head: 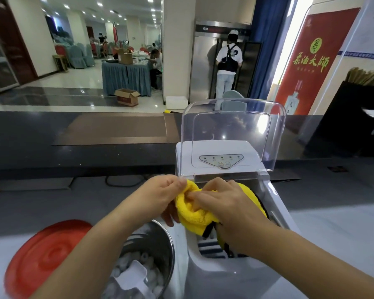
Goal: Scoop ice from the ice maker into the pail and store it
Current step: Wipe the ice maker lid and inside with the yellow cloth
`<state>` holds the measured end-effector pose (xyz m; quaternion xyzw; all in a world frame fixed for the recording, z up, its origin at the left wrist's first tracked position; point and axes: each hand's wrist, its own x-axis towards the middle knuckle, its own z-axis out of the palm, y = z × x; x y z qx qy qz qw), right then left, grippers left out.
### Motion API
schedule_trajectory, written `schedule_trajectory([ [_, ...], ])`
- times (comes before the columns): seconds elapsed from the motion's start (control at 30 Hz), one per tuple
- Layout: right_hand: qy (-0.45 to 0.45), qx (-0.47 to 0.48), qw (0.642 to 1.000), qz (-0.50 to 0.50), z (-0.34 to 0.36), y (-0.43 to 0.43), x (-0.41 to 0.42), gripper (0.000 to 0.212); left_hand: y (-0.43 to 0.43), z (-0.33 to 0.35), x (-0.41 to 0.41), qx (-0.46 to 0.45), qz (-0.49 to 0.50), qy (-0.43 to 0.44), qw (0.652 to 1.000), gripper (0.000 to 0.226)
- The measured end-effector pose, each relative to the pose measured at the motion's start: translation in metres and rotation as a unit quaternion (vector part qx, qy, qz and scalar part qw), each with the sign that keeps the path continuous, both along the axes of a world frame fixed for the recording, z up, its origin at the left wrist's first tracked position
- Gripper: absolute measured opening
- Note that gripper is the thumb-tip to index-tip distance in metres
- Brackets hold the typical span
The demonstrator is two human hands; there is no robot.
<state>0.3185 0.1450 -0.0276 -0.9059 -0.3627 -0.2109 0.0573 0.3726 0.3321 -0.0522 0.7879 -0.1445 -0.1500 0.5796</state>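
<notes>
Seemingly past the scooping: at seven o'clock, pail (167,251) heaped with ice (125,263), scoop (134,277) resting inside, red lid (45,260) off beside it at eight. Beyond, at centre, left hand (160,195) and right hand (229,205) both gripping a yellow cloth (194,213) over the ice maker (203,277), clear cover (235,130) raised at twelve. Leaves lidding and storing.

cloth (194,212): we see bright yellow, black trim at the edge
ice maker (203,277): white body, we note a silver-grey control panel
cover (276,134): clear, colourless
pail (164,242): shiny silver
ice (122,263): cloudy white
scoop (132,275): we read it as translucent white
disc (45,257): red, concentric rings
counter (52,156): dark grey, faint speckle
banner (311,61): red, yellow-green characters
tablecloth (125,78): we log grey-blue, pleated
curtain (266,50): deep blue
</notes>
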Motion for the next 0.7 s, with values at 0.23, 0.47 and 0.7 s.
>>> schedule_trajectory([
  [0.23, 0.238, 0.119, 0.962, -0.057, 0.000, -0.016, 0.027, 0.052, -0.008, -0.003, 0.007, -0.048, 0.139, -0.076, 0.986, 0.019],
  [0.47, 0.308, 0.080, 0.948, -0.030, 0.009, -0.002, 0.042, 0.055, 0.023, -0.012, 0.029, -0.084, 0.252, -0.097, 0.959, 0.011],
  [0.7, 0.355, -0.040, 0.933, 0.046, 0.016, -0.009, 0.032, 0.059, 0.004, -0.015, 0.025, -0.092, 0.240, -0.082, 0.963, 0.010],
])
